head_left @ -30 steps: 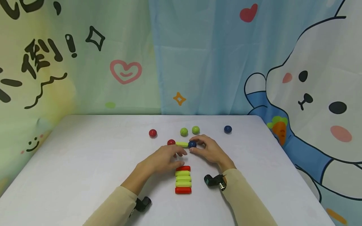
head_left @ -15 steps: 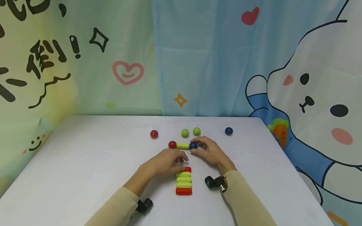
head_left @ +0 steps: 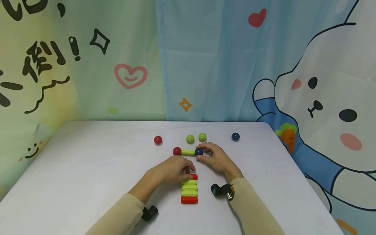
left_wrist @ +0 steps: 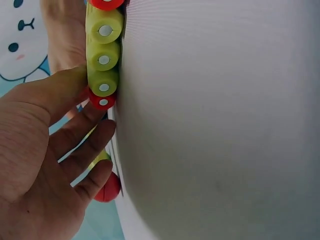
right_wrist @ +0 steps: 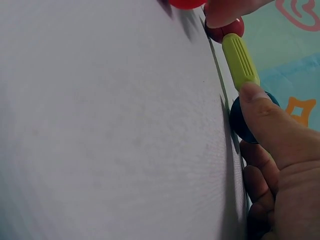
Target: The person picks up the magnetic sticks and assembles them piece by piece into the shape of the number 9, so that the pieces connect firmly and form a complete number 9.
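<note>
My right hand (head_left: 215, 159) pinches a blue ball (head_left: 198, 151) between thumb and fingers. The ball sits at the right end of a ribbed yellow-green magnetic stick (right_wrist: 240, 59), and a red ball (head_left: 177, 151) is at the stick's left end. Nearer me, several magnetic sticks lie side by side in a row, with pale discs in their ends. My left hand (head_left: 173, 169) has its thumb and index finger around the row's farthest red stick (left_wrist: 103, 102), partly covering it. Yellow-green sticks (head_left: 189, 188) come after it, then a red stick (head_left: 189, 200) nearest me.
Behind the hands are a loose red ball (head_left: 158, 140), a green ball (head_left: 190, 139), another green ball (head_left: 202, 137) and a blue ball (head_left: 235, 136). All lie on the white table (head_left: 88, 169). A printed curtain (head_left: 199, 65) hangs at its far edge.
My left hand has lowered slightly toward me, its thumb now over the left part of the farthest red stick. The right hand still holds the blue ball; the head view shifts a little.
</note>
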`<state>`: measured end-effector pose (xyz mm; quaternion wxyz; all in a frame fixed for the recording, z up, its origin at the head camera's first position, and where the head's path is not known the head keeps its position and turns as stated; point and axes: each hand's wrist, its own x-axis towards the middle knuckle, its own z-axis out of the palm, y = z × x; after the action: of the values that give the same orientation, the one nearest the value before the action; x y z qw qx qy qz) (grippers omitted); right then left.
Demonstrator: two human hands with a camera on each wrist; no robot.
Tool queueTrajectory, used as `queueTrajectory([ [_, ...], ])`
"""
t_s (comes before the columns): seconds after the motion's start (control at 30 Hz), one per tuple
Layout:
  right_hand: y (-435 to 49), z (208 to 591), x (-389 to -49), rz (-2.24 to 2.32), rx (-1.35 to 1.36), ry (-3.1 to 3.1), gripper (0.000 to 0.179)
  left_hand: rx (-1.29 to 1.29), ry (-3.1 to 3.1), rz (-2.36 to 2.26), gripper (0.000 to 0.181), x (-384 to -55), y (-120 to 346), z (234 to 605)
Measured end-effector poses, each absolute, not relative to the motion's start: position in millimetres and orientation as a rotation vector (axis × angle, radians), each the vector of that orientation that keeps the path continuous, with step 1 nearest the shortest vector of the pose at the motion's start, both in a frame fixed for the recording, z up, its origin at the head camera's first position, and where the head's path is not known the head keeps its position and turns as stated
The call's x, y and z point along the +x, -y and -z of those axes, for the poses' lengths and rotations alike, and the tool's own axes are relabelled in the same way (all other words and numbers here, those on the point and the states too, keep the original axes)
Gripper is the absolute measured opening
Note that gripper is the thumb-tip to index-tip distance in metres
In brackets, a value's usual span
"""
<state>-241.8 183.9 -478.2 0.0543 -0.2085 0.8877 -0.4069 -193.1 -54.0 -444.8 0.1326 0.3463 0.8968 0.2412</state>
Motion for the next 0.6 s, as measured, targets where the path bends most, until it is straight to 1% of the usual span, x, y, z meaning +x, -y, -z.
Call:
queueTrajectory([
  [0.27,-183.9,479.1,-241.5,1.239,-0.63,-2.698,0.04,0.982,-2.604,-0.731,0.032,-191.9,50.5,446.6],
  [0.5,-183.4,478.2,-239.7,1.226,-0.656,-2.724,0.04,0.99,-2.683,-0.71,0.017,-192.0,53.2,450.6],
  [0.6,-183.1,478.1,-239.9,1.225,-0.656,-2.74,0.039,1.002,-2.698,-0.703,0.014,-191.8,55.0,450.1],
])
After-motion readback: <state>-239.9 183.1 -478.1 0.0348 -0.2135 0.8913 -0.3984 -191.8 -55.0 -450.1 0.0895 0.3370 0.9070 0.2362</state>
